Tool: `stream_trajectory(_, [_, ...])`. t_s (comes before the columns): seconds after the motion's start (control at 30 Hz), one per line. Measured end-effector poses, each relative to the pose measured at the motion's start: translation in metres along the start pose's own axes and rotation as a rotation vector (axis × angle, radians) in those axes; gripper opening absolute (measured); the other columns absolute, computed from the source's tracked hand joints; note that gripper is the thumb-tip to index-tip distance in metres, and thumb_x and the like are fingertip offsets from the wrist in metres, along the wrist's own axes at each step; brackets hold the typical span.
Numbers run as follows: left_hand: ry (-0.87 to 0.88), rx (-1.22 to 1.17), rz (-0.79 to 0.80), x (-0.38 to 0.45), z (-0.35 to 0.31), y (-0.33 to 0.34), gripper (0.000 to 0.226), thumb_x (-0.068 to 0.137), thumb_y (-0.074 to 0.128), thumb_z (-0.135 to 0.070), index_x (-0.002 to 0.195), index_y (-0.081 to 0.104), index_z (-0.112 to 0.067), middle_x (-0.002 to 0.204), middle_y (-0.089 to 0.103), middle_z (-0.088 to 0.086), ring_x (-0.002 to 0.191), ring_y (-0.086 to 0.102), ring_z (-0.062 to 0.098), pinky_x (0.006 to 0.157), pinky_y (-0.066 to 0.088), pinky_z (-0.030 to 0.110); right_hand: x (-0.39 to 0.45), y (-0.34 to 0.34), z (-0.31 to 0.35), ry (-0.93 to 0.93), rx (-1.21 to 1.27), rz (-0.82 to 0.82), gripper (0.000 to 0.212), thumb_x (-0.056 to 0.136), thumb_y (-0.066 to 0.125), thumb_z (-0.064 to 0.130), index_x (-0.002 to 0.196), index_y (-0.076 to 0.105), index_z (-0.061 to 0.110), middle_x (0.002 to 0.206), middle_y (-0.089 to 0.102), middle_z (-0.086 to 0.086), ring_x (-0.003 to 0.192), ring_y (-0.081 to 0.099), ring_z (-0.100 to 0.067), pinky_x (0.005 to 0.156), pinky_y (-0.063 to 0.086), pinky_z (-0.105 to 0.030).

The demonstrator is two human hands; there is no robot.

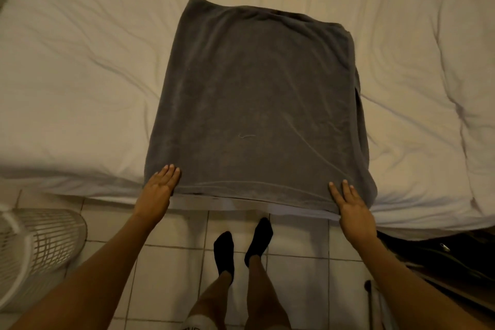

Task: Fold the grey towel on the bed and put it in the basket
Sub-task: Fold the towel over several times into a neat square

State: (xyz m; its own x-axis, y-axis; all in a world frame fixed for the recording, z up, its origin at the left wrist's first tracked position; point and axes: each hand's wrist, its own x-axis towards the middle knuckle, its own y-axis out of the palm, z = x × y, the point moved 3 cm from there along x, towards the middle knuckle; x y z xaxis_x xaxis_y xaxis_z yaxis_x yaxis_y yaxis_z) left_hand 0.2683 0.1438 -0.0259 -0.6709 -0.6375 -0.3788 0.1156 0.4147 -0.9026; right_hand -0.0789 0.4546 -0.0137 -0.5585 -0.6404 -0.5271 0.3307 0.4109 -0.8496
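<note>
The grey towel (257, 104) lies flat on the white bed (80, 75), folded into a large rectangle with its near edge at the mattress edge. My left hand (158, 190) rests flat at the towel's near left corner, fingers together and extended. At the near right corner my right hand (353, 211) lies flat on the towel, fingers slightly spread. Neither hand grips the cloth. A white lattice basket (40, 246) stands on the floor at the lower left, partly cut off by the frame.
Tiled floor (166, 262) runs below the bed edge, with my legs in black socks (241, 246) standing on it. Dark objects (439, 257) lie on the floor at the lower right. Rumpled bedding (442, 35) fills the right side of the bed.
</note>
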Motion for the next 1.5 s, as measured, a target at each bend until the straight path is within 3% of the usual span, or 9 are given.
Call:
stream_trajectory(0.17, [-0.014, -0.013, -0.061, 0.036, -0.012, -0.035, 0.061, 0.090, 0.041, 0.009, 0.148, 0.022, -0.002, 0.155, 0.024, 0.018, 0.145, 0.023, 0.030, 0.119, 0.018, 0.041, 0.028, -0.031, -0.008, 0.059, -0.062, -0.039, 0.081, 0.084, 0.053, 0.003, 0.150, 0.010, 0.023, 0.156, 0.018, -0.017, 0.143, 0.019, -0.033, 0.114, 0.024, -0.045])
stream_trajectory(0.4, [-0.054, 0.071, -0.059, 0.092, -0.018, -0.079, 0.063, 0.094, 0.040, -0.001, 0.151, 0.013, -0.007, 0.158, 0.018, 0.011, 0.147, 0.016, 0.023, 0.121, 0.014, 0.037, 0.064, -0.071, -0.019, 0.140, -0.062, -0.068, 0.089, 0.085, 0.063, 0.018, 0.150, 0.002, 0.018, 0.157, 0.013, -0.014, 0.145, 0.012, -0.031, 0.116, 0.019, -0.042])
stream_trajectory(0.53, [-0.063, 0.103, -0.062, 0.131, -0.022, -0.099, 0.067, 0.091, 0.044, -0.001, 0.150, 0.014, -0.006, 0.158, 0.020, 0.012, 0.147, 0.017, 0.024, 0.121, 0.016, 0.038, 0.101, -0.092, -0.024, 0.142, -0.034, -0.114, 0.082, 0.087, 0.056, 0.014, 0.150, 0.005, 0.016, 0.157, 0.013, -0.015, 0.145, 0.011, -0.031, 0.117, 0.015, -0.043])
stream_trajectory(0.7, [-0.091, 0.147, -0.082, 0.183, -0.026, -0.120, 0.058, 0.096, 0.035, -0.004, 0.150, 0.015, -0.006, 0.158, 0.020, 0.012, 0.147, 0.017, 0.024, 0.119, 0.015, 0.038, 0.156, -0.120, -0.031, 0.148, -0.017, -0.165, 0.073, 0.090, 0.049, 0.011, 0.150, 0.008, 0.017, 0.158, 0.013, -0.014, 0.145, 0.011, -0.031, 0.118, 0.012, -0.045])
stream_trajectory(0.87, [-0.090, 0.254, -0.116, 0.250, -0.023, -0.146, 0.057, 0.096, 0.032, -0.004, 0.150, 0.015, -0.005, 0.157, 0.021, 0.012, 0.147, 0.017, 0.023, 0.120, 0.013, 0.037, 0.226, -0.154, -0.038, 0.120, -0.051, -0.255, 0.073, 0.088, 0.050, 0.009, 0.150, 0.012, 0.017, 0.156, 0.018, -0.014, 0.145, 0.012, -0.032, 0.118, 0.013, -0.046])
stream_trajectory(1.13, [-0.121, 0.197, -0.113, 0.346, -0.023, -0.187, 0.058, 0.098, 0.041, -0.008, 0.150, 0.015, -0.005, 0.158, 0.019, 0.013, 0.146, 0.020, 0.026, 0.117, 0.023, 0.040, 0.326, -0.205, -0.042, 0.113, -0.088, -0.342, 0.069, 0.091, 0.052, 0.014, 0.149, 0.017, 0.019, 0.156, 0.021, -0.014, 0.145, 0.012, -0.033, 0.117, 0.011, -0.047])
stream_trajectory(1.3, [-0.084, 0.184, -0.109, 0.410, -0.024, -0.213, 0.069, 0.093, 0.053, -0.008, 0.150, 0.014, -0.006, 0.158, 0.018, 0.014, 0.145, 0.021, 0.029, 0.115, 0.029, 0.044, 0.388, -0.247, -0.046, 0.108, -0.161, -0.361, 0.082, 0.084, 0.066, 0.020, 0.149, 0.016, 0.019, 0.156, 0.020, -0.013, 0.145, 0.009, -0.032, 0.118, 0.009, -0.049])
stream_trajectory(1.43, [-0.051, 0.224, -0.158, 0.465, -0.029, -0.239, 0.063, 0.092, 0.052, -0.003, 0.146, 0.022, -0.001, 0.152, 0.027, 0.020, 0.140, 0.029, 0.035, 0.112, 0.033, 0.049, 0.432, -0.279, -0.047, 0.121, -0.173, -0.402, 0.081, 0.083, 0.066, 0.016, 0.148, 0.018, 0.017, 0.155, 0.021, -0.014, 0.145, 0.010, -0.034, 0.117, 0.009, -0.049])
stream_trajectory(1.5, [-0.089, 0.213, -0.225, 0.489, -0.035, -0.246, 0.065, 0.093, 0.049, -0.002, 0.147, 0.014, 0.001, 0.155, 0.019, 0.022, 0.143, 0.021, 0.035, 0.115, 0.024, 0.055, 0.451, -0.292, -0.044, 0.138, -0.104, -0.466, 0.074, 0.085, 0.061, 0.012, 0.148, 0.021, 0.014, 0.154, 0.024, -0.016, 0.144, 0.013, -0.035, 0.117, 0.011, -0.050])
